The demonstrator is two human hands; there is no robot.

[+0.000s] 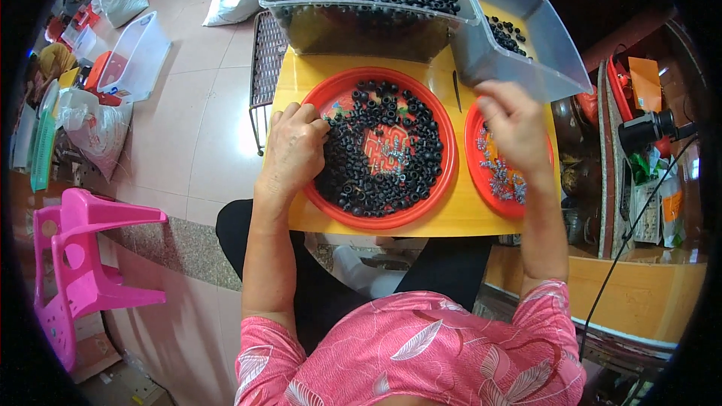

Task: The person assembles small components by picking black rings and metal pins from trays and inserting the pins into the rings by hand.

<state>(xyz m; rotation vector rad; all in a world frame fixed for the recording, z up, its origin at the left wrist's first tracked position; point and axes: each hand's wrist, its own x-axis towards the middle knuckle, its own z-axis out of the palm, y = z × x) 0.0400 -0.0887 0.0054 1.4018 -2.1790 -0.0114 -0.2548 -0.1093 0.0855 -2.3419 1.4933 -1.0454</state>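
A round red tray (pixel 444 180) holds many small black bead-like parts (pixel 342 158) with holes, plus a few silvery pieces near its middle. At the tray's left edge my left hand (pixel 292 144) is closed, knuckles up, its fingertips tucked out of sight; what they grip, if anything, is hidden. My right hand (pixel 517 124) hangs over a smaller red tray (pixel 471 162), its fingers smeared by motion. Small silvery-blue pieces (pixel 505 180) lie in that smaller tray, partly covered by my right hand and wrist.
A clear bin (pixel 361 26) heaped with black parts stands behind the large tray. Right of it, another clear bin (pixel 519 75) holds fewer. A thin dark tool (pixel 456 92) lies on the yellow table (pixel 459 207). A pink stool (pixel 94 256) is at left, a cabled black device (pixel 647 131) at right.
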